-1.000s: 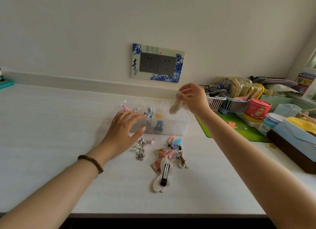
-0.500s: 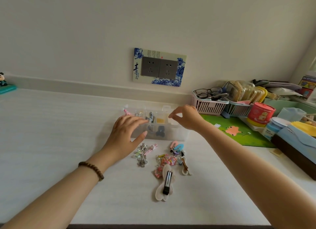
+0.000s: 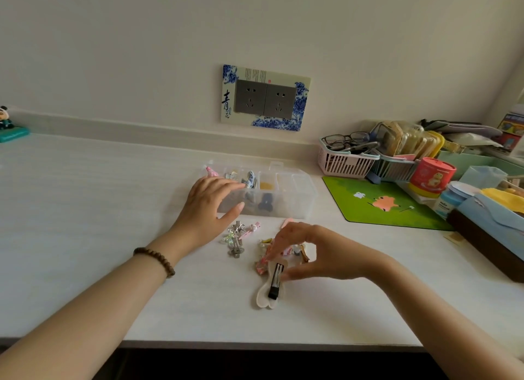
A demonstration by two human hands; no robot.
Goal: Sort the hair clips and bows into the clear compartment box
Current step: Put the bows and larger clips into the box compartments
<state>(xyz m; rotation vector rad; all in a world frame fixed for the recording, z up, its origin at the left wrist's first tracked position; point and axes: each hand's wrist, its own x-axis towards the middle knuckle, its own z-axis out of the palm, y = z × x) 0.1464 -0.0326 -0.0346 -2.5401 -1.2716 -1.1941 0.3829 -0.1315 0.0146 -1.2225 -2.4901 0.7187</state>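
1. Fingers (image 3: 287, 276) of the right hand (image 3: 320, 255): thumb and forefinger curve as a pincer about the upper end of the white bow clip (image 3: 266, 294). Whether they already pinch it cannot be told.
2. Right hand, change: 1 s earlier it held a pale fluffy piece above the box (image 3: 297, 198). 0.5 s earlier it was at the box's right end. It is now low over the loose clips (image 3: 236, 238) without that piece.
3. Left hand (image 3: 209, 206): fingers straight and spread, resting on the box's left front, as in both earlier frames.
4. Box: clear, open, near the wall. Several compartments hold clips, but the fluffy piece cannot be made out inside.
5. Loose clips: on the counter (image 3: 113, 209) just in front of the box.
6. Reading: 1 piece is probably delivered and the next pick has begun. Most of the pile remains.
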